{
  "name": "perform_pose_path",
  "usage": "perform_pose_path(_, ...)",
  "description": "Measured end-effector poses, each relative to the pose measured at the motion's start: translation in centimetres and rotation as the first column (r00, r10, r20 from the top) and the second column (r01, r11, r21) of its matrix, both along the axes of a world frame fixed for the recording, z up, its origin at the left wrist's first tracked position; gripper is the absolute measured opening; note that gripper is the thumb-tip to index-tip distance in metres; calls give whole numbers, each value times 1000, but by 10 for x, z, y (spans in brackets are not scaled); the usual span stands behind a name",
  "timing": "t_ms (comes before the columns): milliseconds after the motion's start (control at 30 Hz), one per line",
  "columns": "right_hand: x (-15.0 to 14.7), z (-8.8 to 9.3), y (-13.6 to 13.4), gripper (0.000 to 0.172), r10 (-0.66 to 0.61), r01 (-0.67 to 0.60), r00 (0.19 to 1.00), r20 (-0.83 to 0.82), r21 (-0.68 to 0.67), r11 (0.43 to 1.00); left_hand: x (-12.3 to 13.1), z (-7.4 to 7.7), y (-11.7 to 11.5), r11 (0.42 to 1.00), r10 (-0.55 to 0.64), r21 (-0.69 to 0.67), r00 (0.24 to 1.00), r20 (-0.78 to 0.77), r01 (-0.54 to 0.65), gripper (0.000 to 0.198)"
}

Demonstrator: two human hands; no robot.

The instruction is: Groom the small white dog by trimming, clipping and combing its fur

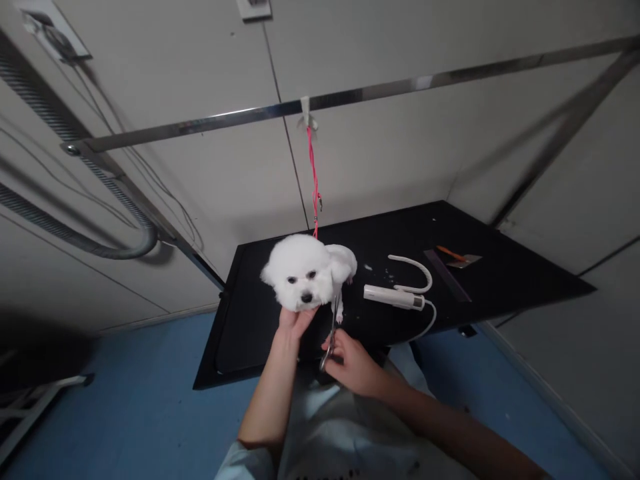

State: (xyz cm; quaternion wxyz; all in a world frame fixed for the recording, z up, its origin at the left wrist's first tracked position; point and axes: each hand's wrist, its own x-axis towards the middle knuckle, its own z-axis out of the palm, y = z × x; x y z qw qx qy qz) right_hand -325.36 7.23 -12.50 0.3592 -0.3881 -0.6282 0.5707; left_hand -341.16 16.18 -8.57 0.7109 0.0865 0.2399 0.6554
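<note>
A fluffy white dog (299,260) with a rounded head is on the black grooming table (250,333), facing me. My left hand (297,322) cups its chin from below; the fur hides part of the fingers. In my right hand (354,363) is a pair of metal scissors (332,339), held by the handles with the fingers closed round them. The blades point up beside the dog's head, close to the fur above a front leg. A pink lead (313,163) runs from behind the dog up to the metal bar (225,120).
White corded clippers (393,296) lie on the table to the right, near a dark comb-like strip (447,275) and an orange-handled item (451,253). Small fur tufts (369,267) dot the surface. A grey hose (115,248) hangs at the left wall.
</note>
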Motion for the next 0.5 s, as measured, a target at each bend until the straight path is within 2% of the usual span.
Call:
perform_pose_path(100,-5,4,16,25,-109,98,990,93,122,988,9,6,-3,999,33,-40,999,-20,-34,30)
perform_pose_path(200,-4,4,27,34,-184,123,967,178,307,944,16,14,-5,996,73,-55,997,-20,-74,34)
perform_pose_path(267,-4,-1,32,32,-193,128,962,193,305,944,18,20,-7,992,109,-61,994,-13,-109,35)
perform_pose_path(367,-6,-9,38,22,-182,144,970,159,225,964,19,28,-8,988,135,-80,991,-8,-135,38)
perform_pose_path(500,-13,-8,47,37,-180,127,969,167,290,949,15,30,-9,993,108,-50,994,-30,-109,49)
